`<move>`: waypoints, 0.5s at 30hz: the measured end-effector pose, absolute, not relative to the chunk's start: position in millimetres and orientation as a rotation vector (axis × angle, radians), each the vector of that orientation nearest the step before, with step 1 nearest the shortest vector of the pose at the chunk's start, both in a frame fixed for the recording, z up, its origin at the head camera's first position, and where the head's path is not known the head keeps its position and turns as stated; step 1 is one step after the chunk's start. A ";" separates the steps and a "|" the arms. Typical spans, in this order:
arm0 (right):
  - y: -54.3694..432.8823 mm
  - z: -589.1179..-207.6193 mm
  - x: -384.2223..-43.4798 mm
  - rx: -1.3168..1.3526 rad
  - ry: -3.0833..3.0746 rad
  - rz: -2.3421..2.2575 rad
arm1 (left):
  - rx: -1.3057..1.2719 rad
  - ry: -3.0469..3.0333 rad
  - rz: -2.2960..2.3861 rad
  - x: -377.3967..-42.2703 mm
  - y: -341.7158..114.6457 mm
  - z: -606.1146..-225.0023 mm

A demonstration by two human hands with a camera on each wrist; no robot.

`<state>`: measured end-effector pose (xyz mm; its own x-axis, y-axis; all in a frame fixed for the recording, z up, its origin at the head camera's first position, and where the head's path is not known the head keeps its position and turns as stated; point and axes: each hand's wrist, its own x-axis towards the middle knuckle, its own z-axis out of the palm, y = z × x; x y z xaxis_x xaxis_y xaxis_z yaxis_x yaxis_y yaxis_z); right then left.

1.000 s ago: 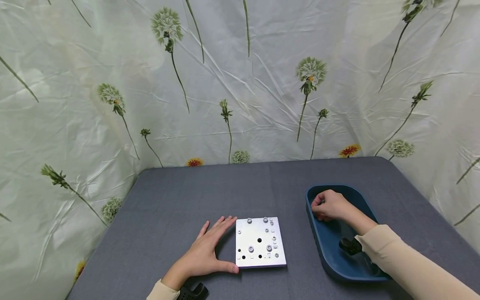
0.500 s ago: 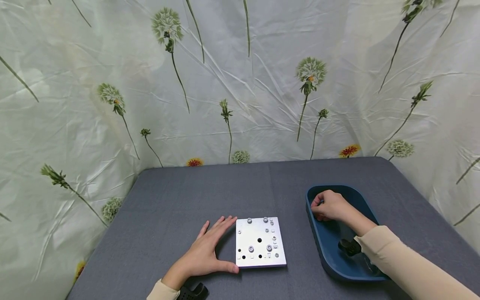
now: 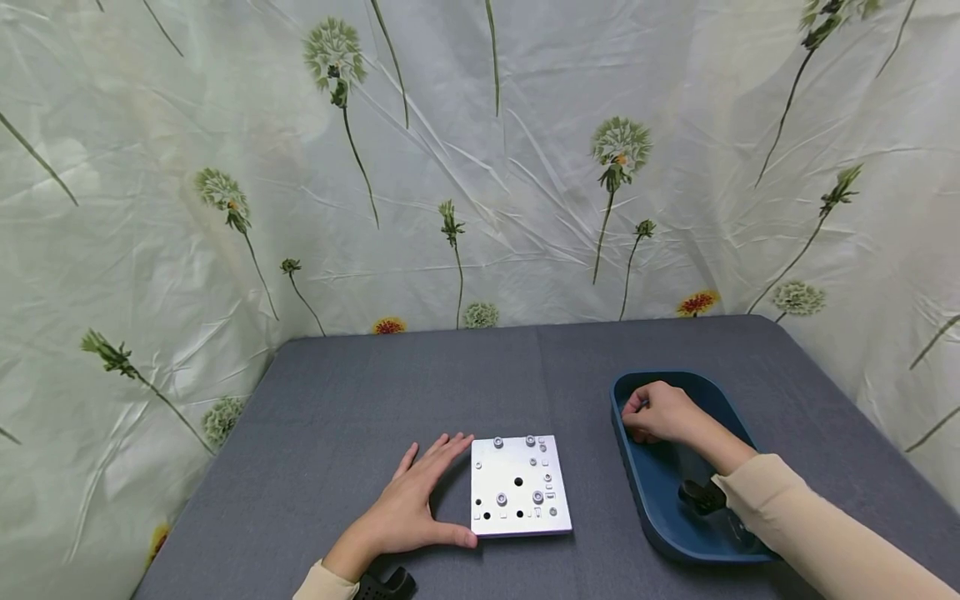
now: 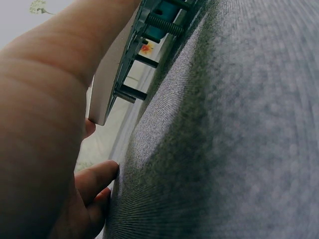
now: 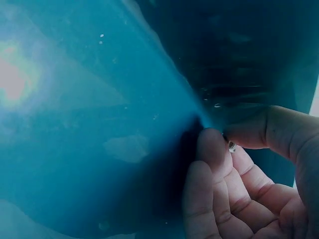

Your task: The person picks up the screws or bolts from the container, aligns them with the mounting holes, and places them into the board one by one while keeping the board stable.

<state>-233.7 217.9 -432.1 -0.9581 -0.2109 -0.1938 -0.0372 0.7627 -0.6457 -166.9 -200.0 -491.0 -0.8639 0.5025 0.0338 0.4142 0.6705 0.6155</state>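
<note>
A square silver metal plate [image 3: 517,467] with screw heads, small fittings and dark holes lies on the table. My left hand [image 3: 411,510] spans its left edge, thumb at the near corner and straight fingertips at the far one. In the left wrist view the plate [image 4: 105,94] stands off the cloth, with threaded screws [image 4: 133,92] jutting from its underside. My right hand [image 3: 662,412] reaches into a blue bin [image 3: 651,500], near its left wall. Between its thumb and curled fingers a tiny shiny metal piece [image 5: 232,147] shows in the right wrist view; most of it is hidden.
Dark grey cloth covers the table [image 3: 420,383]. Behind it hangs a pale curtain [image 3: 450,150] with a flower print. The bin's raised rim surrounds my right hand, and a black wrist camera [image 3: 702,496] sits low inside it.
</note>
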 end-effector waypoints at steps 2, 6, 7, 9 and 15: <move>218.9 -431.1 -232.8 -0.198 2.698 -1.002 | 0.759 2.745 0.958 -166.8 -200.0 -491.2; 220.2 -428.1 -231.3 -0.201 2.684 -1.040 | 0.770 2.749 0.961 -166.6 -199.9 -491.1; 220.5 -427.1 -231.0 -0.204 2.679 -1.048 | 0.774 2.751 0.962 -166.6 -199.9 -491.2; 220.6 -424.9 -230.2 -0.197 2.670 -1.062 | 0.775 2.752 0.962 -166.6 -199.9 -491.3; 219.0 -417.9 -227.3 -0.192 2.643 -1.101 | 0.771 2.751 0.961 -166.6 -200.4 -491.8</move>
